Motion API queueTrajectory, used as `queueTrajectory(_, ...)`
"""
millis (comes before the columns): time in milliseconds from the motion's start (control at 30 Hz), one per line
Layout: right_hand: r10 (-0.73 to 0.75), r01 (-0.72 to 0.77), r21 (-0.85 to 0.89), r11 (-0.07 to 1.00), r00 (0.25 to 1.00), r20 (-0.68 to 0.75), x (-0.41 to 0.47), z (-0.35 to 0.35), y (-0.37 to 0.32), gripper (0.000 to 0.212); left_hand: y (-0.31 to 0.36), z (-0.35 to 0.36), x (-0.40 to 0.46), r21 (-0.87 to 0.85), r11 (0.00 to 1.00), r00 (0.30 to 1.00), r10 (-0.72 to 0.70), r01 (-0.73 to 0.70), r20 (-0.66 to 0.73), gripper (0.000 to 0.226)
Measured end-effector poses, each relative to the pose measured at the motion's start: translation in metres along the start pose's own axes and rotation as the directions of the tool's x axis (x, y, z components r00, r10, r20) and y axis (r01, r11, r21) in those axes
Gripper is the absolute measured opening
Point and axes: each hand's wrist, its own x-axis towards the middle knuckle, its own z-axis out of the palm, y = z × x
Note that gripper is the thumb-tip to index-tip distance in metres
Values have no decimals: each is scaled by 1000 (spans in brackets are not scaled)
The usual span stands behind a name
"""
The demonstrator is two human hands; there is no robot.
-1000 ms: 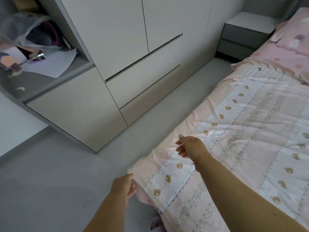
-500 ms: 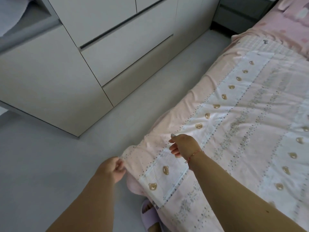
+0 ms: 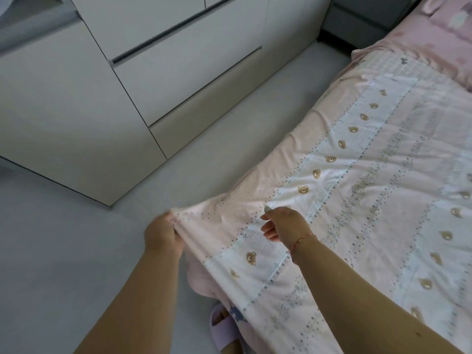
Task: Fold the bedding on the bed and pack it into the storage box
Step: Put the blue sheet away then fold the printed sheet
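A pink and white quilt (image 3: 370, 190) with small bear prints and dotted stripes lies spread over the bed, filling the right half of the view. My left hand (image 3: 162, 232) pinches the quilt's near left corner and holds it lifted off the bed edge. My right hand (image 3: 283, 222) hovers over the quilt a little to the right of that corner, fingers loosely curled, holding nothing. No storage box is in view.
A white wardrobe with drawers (image 3: 153, 72) runs along the left. Grey floor (image 3: 63, 251) lies between it and the bed. A dark bedside cabinet (image 3: 362, 19) stands at the top. A pink pillow (image 3: 449, 24) lies at the bed's head. My foot in a lilac slipper (image 3: 224, 330) shows below.
My left hand has reached the quilt's corner, taken hold of it and pulled it up and to the left. The view has tilted down. My right hand has stayed over the quilt.
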Motion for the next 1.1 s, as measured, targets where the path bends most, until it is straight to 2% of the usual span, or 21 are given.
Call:
queueTrajectory(67, -12, 13, 35, 999, 1000, -12, -4, 0, -6, 28, 6, 23, -44, -194, 981, 974, 70, -27, 216, 21)
queueTrajectory(100, -26, 27, 59, 998, 1000, -17, -6, 2, -13, 28, 5, 34, -70, -233, 972, 939, 87, -7, 332, 19)
queueTrajectory(200, -77, 76, 129, 989, 997, 4, -13, 6, -39, 38, -10, 57, -130, -179, 980, 816, 33, 87, 577, 22)
queueTrajectory(267, -32, 28, 179, 983, 999, 18, -14, 4, -55, 55, -21, 61, -149, -126, 982, 766, -29, 142, 642, 24)
queueTrajectory(300, 12, -18, 189, 982, 1000, 29, -13, 0, -58, 56, -26, 60, -154, -110, 979, 746, -56, 171, 663, 23)
queueTrajectory(367, 69, -80, 180, 980, 995, 67, -10, -8, -58, 23, -33, 56, -156, -88, 972, 710, -95, 216, 698, 18)
queueTrajectory(400, 81, -97, 182, 979, 992, 95, -12, -11, -57, 10, -34, 52, -156, -74, 972, 706, -109, 224, 699, 18)
queueTrajectory(467, 94, -110, 192, 975, 992, 89, -12, -15, -48, 13, -36, 49, -152, -18, 973, 752, -165, 228, 638, 21)
queueTrajectory(533, 66, -78, 212, 974, 996, 65, -18, -15, -42, 14, -36, 51, -138, 29, 958, 832, -262, 285, 489, 36)
queueTrajectory(567, 51, -68, 229, 971, 996, 77, -22, -16, -40, 14, -36, 52, -129, 15, 942, 850, -310, 336, 426, 44)
queueTrajectory(667, 24, -58, 220, 974, 987, 156, -28, -21, -31, 13, -28, 58, -95, -67, 893, 832, -385, 445, 399, 53)
queueTrajectory(767, 24, -46, 109, 993, 979, 201, -30, -29, -21, 26, -14, 70, -63, -7, 936, 890, -331, 351, 314, 44)
queueTrajectory(833, 42, -71, 124, 990, 973, 228, -31, -31, -18, 22, 11, 86, -49, 12, 976, 929, -209, 215, 306, 40)
queueTrajectory(900, 13, -45, 194, 980, 987, 161, -31, -34, -25, 13, 45, 105, -49, -15, 1000, 924, -7, 14, 382, 39)
queueTrajectory(933, -19, 5, 191, 982, 997, 74, -30, -37, -31, 10, 62, 116, -57, -40, 996, 879, 93, -84, 467, 39)
queueTrajectory(1000, -120, 136, 126, 983, 985, -127, -28, -47, -48, 12, 86, 130, -92, -134, 974, 717, 226, -183, 659, 30)
queueTrajectory(1033, -160, 189, 140, 972, 968, -193, -27, -52, -57, 16, 90, 131, -112, -164, 969, 627, 244, -184, 740, 26)
queueTrajectory(1100, -167, 222, 291, 931, 965, -202, -29, -58, -77, 24, 82, 127, -141, -158, 975, 468, 213, -154, 858, 23)
